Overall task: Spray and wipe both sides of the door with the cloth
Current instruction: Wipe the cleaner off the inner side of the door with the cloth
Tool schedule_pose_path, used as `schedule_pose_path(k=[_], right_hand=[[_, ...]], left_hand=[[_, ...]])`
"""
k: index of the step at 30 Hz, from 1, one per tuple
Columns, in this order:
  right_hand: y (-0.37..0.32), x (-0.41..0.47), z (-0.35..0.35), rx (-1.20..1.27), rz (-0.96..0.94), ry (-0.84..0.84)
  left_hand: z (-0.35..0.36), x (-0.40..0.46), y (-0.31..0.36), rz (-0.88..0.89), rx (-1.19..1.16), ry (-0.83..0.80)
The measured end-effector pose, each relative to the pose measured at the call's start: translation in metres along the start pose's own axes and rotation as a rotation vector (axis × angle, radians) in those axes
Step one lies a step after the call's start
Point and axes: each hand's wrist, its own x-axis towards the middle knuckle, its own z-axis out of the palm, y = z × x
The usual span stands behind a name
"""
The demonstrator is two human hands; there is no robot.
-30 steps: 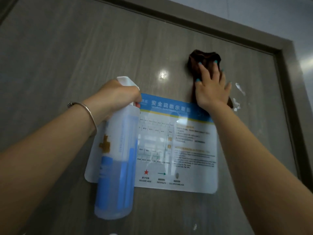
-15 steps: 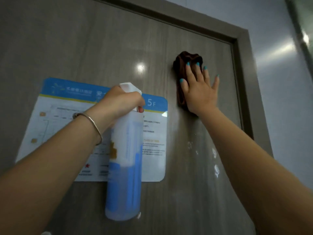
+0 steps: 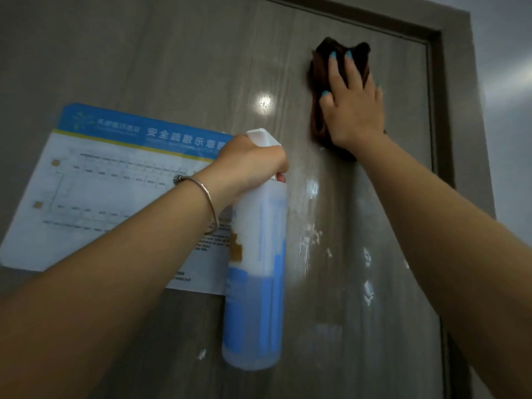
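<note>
A grey wood-grain door [image 3: 178,59] fills the view. My right hand [image 3: 352,106] presses a dark brown cloth [image 3: 318,82] flat against the door near its upper right corner, fingers straight. My left hand [image 3: 253,161] grips the neck of a white spray bottle [image 3: 256,269] with blue liquid, held upright close to the door. White foam spots and wet streaks [image 3: 312,240] lie on the door below the cloth.
A laminated blue-and-white evacuation notice [image 3: 100,180] is stuck to the door at left, partly behind my left arm. The dark door frame [image 3: 443,110] runs down the right side, with a pale wall [image 3: 503,96] beyond it.
My right hand has wiped the cloth to the right and upward toward the door's corner. The view has shifted, so the notice now sits further left. The left hand keeps holding the bottle.
</note>
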Motion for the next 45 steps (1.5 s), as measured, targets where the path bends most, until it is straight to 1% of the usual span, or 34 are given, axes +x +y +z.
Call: schedule_pose_path(k=[2,4,8,10,13,16,19,22,24,25,26,29,30,31,32,33,35,36,37,38,40,42,43,45], right_hand=[[-0.004,-0.019,0.005,0.012,-0.010,0.009],[-0.010,-0.055,0.007,0.036,0.002,0.024],[-0.015,-0.113,0.008,0.034,-0.003,-0.001],[-0.011,-0.109,0.008,0.036,-0.025,0.001],[-0.002,-0.061,0.003,0.060,-0.018,0.009],[0.006,-0.015,-0.002,0.069,0.039,0.016],[0.022,-0.008,-0.002,0.071,0.112,0.049],[0.045,-0.018,-0.004,0.079,0.326,0.067],[0.042,-0.021,-0.004,0.074,0.428,0.066],[0.030,-0.022,-0.004,0.066,0.417,0.064],[0.014,-0.024,-0.002,0.057,0.358,0.061],[-0.028,-0.037,0.005,0.066,0.021,0.050],[-0.027,-0.040,0.004,0.067,-0.041,0.041],[-0.018,-0.042,0.001,0.048,-0.055,0.040],[-0.002,-0.043,0.000,0.018,-0.020,0.047],[0.014,-0.045,-0.002,0.004,0.051,0.055],[0.036,-0.048,-0.006,0.056,0.220,0.071],[0.037,-0.048,-0.007,0.081,0.273,0.080],[0.030,-0.048,-0.006,0.090,0.289,0.081],[0.018,-0.049,-0.004,0.089,0.266,0.074],[-0.007,-0.054,0.002,0.077,0.117,0.064],[-0.013,-0.058,0.001,0.048,-0.019,0.051],[-0.006,-0.058,-0.002,0.003,-0.042,0.043],[0.023,-0.052,-0.007,-0.101,0.025,0.037]], left_hand=[[-0.003,-0.003,-0.002,-0.002,-0.001,-0.001],[-0.003,-0.005,-0.001,0.000,0.004,0.010],[-0.005,-0.008,-0.001,0.000,0.042,0.017],[-0.009,-0.012,-0.004,0.008,0.071,0.021],[-0.012,-0.020,-0.004,-0.021,0.085,0.010],[-0.014,-0.019,-0.005,-0.049,0.061,0.008],[-0.018,-0.019,-0.008,-0.070,0.061,-0.002],[-0.028,-0.019,-0.016,-0.098,0.059,-0.004],[-0.037,-0.020,-0.021,-0.093,0.086,0.010],[-0.040,-0.021,-0.021,-0.077,0.114,0.013],[-0.043,-0.023,-0.021,-0.064,0.142,0.013],[-0.047,-0.027,-0.019,-0.049,0.202,0.007],[-0.047,-0.027,-0.019,-0.049,0.209,0.004],[-0.048,-0.027,-0.018,-0.048,0.217,0.000],[-0.048,-0.027,-0.017,-0.046,0.223,-0.001],[-0.048,-0.027,-0.017,-0.042,0.223,0.002],[-0.048,-0.027,-0.016,-0.027,0.224,0.013],[-0.047,-0.027,-0.016,-0.018,0.230,0.014],[-0.046,-0.027,-0.016,-0.018,0.229,0.017],[-0.046,-0.027,-0.016,-0.023,0.222,0.022],[-0.046,-0.027,-0.017,-0.025,0.212,0.021],[-0.045,-0.027,-0.017,-0.022,0.213,0.021],[-0.043,-0.028,-0.015,-0.022,0.215,0.027],[-0.042,-0.028,-0.011,-0.013,0.225,0.034]])
